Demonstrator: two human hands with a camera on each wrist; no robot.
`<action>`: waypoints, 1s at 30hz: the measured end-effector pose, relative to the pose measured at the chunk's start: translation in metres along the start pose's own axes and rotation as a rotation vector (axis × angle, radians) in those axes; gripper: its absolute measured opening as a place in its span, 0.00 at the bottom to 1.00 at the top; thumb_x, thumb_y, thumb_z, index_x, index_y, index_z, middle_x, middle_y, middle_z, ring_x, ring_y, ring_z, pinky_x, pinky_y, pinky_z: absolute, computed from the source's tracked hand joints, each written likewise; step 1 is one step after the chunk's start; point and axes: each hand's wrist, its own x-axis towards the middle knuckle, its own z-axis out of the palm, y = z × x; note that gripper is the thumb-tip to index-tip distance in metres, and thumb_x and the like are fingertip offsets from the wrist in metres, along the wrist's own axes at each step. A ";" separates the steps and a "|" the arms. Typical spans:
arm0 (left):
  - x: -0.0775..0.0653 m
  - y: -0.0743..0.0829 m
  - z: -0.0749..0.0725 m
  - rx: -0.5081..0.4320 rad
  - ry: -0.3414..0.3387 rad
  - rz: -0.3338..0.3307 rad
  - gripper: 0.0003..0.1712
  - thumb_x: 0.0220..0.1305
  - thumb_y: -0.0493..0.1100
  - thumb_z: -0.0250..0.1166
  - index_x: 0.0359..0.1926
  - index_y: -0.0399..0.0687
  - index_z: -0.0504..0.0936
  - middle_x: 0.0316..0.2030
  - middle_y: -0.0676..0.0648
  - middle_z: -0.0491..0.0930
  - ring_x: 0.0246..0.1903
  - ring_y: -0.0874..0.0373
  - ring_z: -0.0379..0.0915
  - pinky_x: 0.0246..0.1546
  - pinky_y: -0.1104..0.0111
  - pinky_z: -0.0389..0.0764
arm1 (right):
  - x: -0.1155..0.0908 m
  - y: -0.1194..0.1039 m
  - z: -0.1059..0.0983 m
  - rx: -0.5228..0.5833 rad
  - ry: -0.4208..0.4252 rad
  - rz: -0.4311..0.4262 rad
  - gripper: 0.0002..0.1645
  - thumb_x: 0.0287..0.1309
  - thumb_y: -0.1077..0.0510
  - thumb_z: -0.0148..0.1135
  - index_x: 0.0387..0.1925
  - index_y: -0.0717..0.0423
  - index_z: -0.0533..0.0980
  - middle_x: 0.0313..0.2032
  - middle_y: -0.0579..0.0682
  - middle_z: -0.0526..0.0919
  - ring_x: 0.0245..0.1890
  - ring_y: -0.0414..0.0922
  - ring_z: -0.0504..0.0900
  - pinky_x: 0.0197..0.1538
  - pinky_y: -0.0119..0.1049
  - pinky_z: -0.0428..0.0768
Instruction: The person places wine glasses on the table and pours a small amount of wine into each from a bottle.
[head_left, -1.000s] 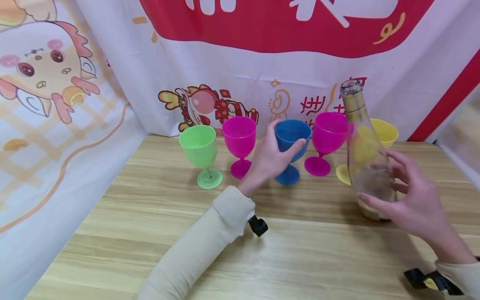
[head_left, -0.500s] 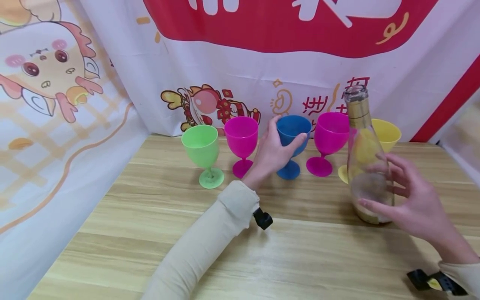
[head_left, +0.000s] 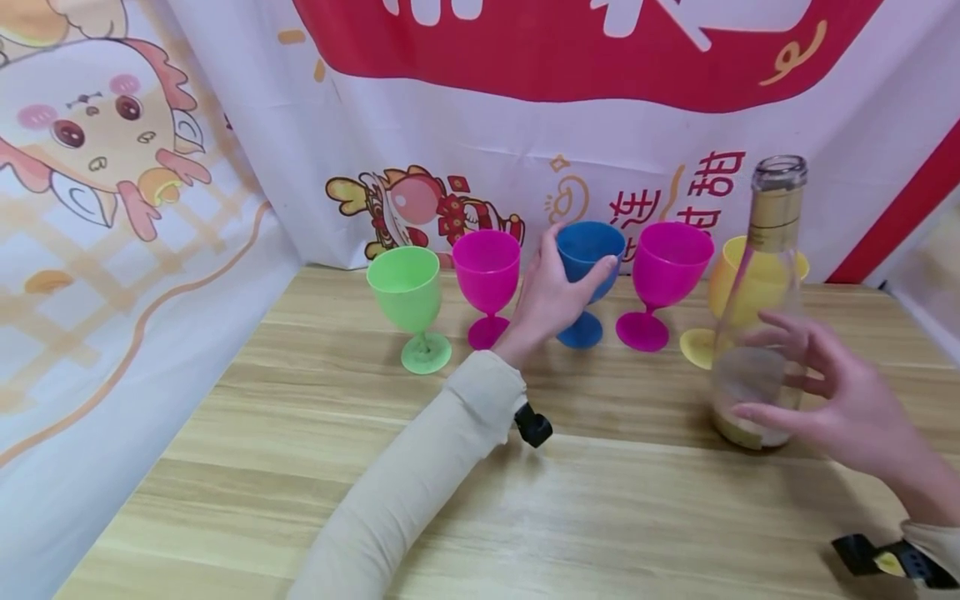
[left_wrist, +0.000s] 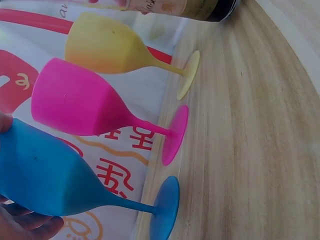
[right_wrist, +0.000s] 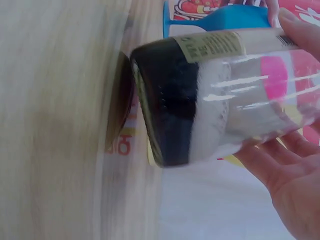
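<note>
I find my right hand (head_left: 855, 400) curled round the clear glass, gold-necked bottle (head_left: 753, 371), its long axis near upright, right of and nearer me than the blue plastic stemmed goblet (head_left: 580, 267), whose bowl my left hand (head_left: 551, 292) grips.

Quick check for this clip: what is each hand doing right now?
Left hand: holding the blue goblet by its bowl.
Right hand: holding the glass bottle.

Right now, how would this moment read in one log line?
left hand: holds blue goblet | right hand: around bottle | also: green goblet, two pink goblets, yellow goblet
</note>
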 end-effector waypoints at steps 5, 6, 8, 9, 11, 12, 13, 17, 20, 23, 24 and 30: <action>0.006 -0.002 0.001 -0.007 0.009 0.016 0.53 0.68 0.69 0.66 0.82 0.60 0.50 0.74 0.45 0.67 0.72 0.45 0.69 0.67 0.44 0.80 | 0.001 0.004 -0.005 -0.015 -0.044 0.034 0.63 0.40 0.66 0.88 0.77 0.46 0.65 0.58 0.27 0.79 0.52 0.18 0.78 0.49 0.08 0.75; 0.007 -0.002 0.001 -0.009 0.011 0.020 0.53 0.68 0.69 0.66 0.82 0.60 0.50 0.74 0.45 0.68 0.72 0.45 0.69 0.67 0.44 0.80 | 0.001 0.005 -0.006 -0.021 -0.053 0.039 0.62 0.40 0.66 0.88 0.77 0.46 0.65 0.59 0.27 0.79 0.52 0.17 0.77 0.49 0.08 0.74; 0.008 -0.003 0.002 -0.009 0.015 0.024 0.52 0.68 0.68 0.66 0.82 0.60 0.50 0.74 0.45 0.68 0.71 0.45 0.70 0.67 0.44 0.80 | 0.001 0.006 -0.007 -0.033 -0.072 0.048 0.62 0.41 0.64 0.88 0.76 0.45 0.65 0.59 0.25 0.77 0.53 0.17 0.76 0.50 0.07 0.73; 0.009 -0.003 0.002 -0.009 0.017 0.024 0.53 0.68 0.68 0.66 0.82 0.60 0.50 0.74 0.45 0.68 0.71 0.45 0.70 0.67 0.44 0.80 | 0.000 0.007 -0.007 -0.040 -0.082 0.048 0.61 0.42 0.63 0.88 0.76 0.45 0.65 0.59 0.24 0.76 0.53 0.16 0.75 0.50 0.07 0.72; 0.010 -0.003 0.003 -0.005 0.022 0.022 0.53 0.68 0.68 0.67 0.83 0.60 0.50 0.74 0.45 0.68 0.72 0.45 0.70 0.67 0.43 0.80 | 0.000 0.009 -0.008 -0.044 -0.093 0.049 0.60 0.43 0.63 0.88 0.76 0.46 0.65 0.60 0.22 0.75 0.54 0.16 0.73 0.50 0.07 0.71; 0.010 -0.003 0.003 -0.001 0.024 0.023 0.53 0.68 0.68 0.67 0.83 0.60 0.50 0.74 0.45 0.68 0.72 0.45 0.69 0.67 0.43 0.80 | 0.000 0.010 -0.008 -0.042 -0.096 0.045 0.60 0.42 0.64 0.88 0.76 0.46 0.66 0.60 0.22 0.75 0.54 0.16 0.73 0.51 0.06 0.71; 0.011 -0.003 0.004 0.003 0.028 0.022 0.54 0.68 0.68 0.67 0.83 0.60 0.49 0.74 0.45 0.68 0.72 0.45 0.69 0.67 0.43 0.80 | -0.001 0.011 -0.008 -0.040 -0.098 0.042 0.60 0.42 0.64 0.88 0.76 0.47 0.66 0.60 0.22 0.75 0.55 0.16 0.73 0.51 0.06 0.71; 0.012 -0.003 0.008 0.014 0.042 0.022 0.54 0.69 0.68 0.66 0.83 0.59 0.49 0.75 0.44 0.67 0.72 0.44 0.69 0.68 0.43 0.80 | -0.001 0.014 -0.009 -0.041 -0.101 0.033 0.58 0.43 0.63 0.88 0.75 0.48 0.67 0.61 0.20 0.73 0.54 0.15 0.73 0.51 0.07 0.71; 0.013 -0.003 0.010 0.016 0.049 0.020 0.54 0.69 0.69 0.65 0.84 0.58 0.48 0.75 0.44 0.67 0.72 0.45 0.69 0.68 0.43 0.79 | -0.001 0.016 -0.010 -0.053 -0.103 0.034 0.58 0.44 0.61 0.88 0.75 0.47 0.68 0.61 0.19 0.72 0.54 0.15 0.72 0.50 0.07 0.71; 0.013 -0.004 0.011 0.028 0.056 0.019 0.54 0.69 0.70 0.65 0.84 0.59 0.48 0.76 0.45 0.67 0.73 0.44 0.69 0.68 0.43 0.80 | 0.000 0.017 -0.011 -0.057 -0.103 0.030 0.57 0.44 0.61 0.88 0.75 0.48 0.68 0.61 0.18 0.72 0.53 0.15 0.72 0.50 0.07 0.72; 0.013 -0.004 0.011 0.034 0.059 0.020 0.55 0.69 0.70 0.65 0.84 0.60 0.47 0.76 0.45 0.66 0.73 0.45 0.69 0.67 0.43 0.80 | 0.000 0.017 -0.011 -0.053 -0.104 0.029 0.57 0.43 0.61 0.88 0.75 0.49 0.68 0.61 0.18 0.72 0.53 0.15 0.72 0.50 0.07 0.72; 0.007 -0.004 0.007 0.038 0.082 0.062 0.59 0.65 0.70 0.68 0.85 0.67 0.44 0.77 0.48 0.64 0.74 0.46 0.66 0.66 0.44 0.82 | -0.001 0.018 -0.011 -0.043 -0.101 0.031 0.58 0.43 0.62 0.88 0.75 0.51 0.67 0.61 0.18 0.73 0.52 0.14 0.73 0.50 0.08 0.73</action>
